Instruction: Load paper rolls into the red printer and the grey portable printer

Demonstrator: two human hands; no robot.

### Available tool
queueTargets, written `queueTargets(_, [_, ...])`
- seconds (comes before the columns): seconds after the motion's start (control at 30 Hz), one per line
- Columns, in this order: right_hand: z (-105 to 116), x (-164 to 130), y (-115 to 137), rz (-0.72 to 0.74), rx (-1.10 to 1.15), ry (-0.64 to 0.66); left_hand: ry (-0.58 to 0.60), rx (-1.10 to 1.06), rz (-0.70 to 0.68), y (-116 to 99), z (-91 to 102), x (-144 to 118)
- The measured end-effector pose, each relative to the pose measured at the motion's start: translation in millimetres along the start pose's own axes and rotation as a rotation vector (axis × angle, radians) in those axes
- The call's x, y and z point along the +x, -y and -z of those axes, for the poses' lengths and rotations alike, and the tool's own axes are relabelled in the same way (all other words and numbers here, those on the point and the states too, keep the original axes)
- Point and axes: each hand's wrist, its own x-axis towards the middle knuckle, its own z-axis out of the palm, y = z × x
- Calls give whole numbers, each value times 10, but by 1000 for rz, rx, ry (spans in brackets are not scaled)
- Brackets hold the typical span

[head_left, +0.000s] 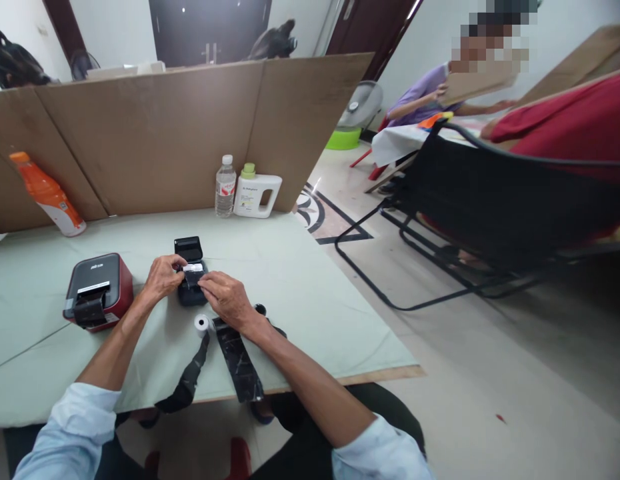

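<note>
A folded brown cardboard screen point(190, 133) stood behind the pale green table point(300, 280). The glossy beige tiled floor point(490, 373) carried a dark inlaid pattern point(320, 217). A black metal-framed chair point(490, 200) stood nearby, a white floor fan point(363, 103) beside dark wooden doors point(210, 30).

No text is legible anywhere. Small print marks the label of the white jug point(257, 195), the band around the clear water bottle point(225, 187), the orange bottle point(50, 195) and the lid of the red printer point(99, 291), all too blurred to read.
</note>
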Motion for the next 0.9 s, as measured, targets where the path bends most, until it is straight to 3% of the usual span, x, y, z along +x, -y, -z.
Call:
queueTargets(0.17, [-3, 5, -9, -20, 5, 3, -34, -34, -20, 10, 0, -14])
queueTargets(0.63, [-5, -7, 12, 0, -31, 11, 97, 67, -4, -79, 15, 126])
queueTargets(0.9, [-31, -15, 10, 15, -75, 4, 75, -82, 11, 32, -53, 114])
